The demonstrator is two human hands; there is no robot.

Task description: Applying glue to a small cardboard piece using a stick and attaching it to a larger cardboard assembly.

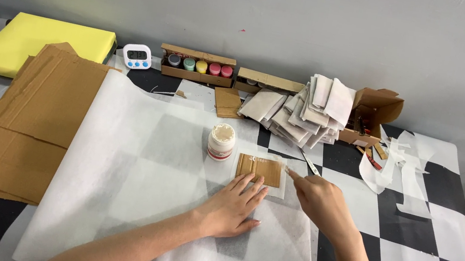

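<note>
A small brown cardboard rectangle [261,170] lies on a slightly larger white paper piece on the big translucent white sheet [136,159]. My left hand [233,205] rests flat just below it, fingertips touching its lower edge. My right hand [320,200] is at its right side, index finger pressing the white paper edge beside the cardboard. Neither hand holds anything. A small white jar [221,142] with a red label stands open just left of the cardboard.
Large cardboard sheets [31,119] lie at left, with a yellow foam block [43,44] behind. A white timer [137,56], a box of paint pots [198,66], stacked paper pieces [309,111], an open carton [373,112] and white paper scraps [399,167] line the back and right. The tabletop is checkered.
</note>
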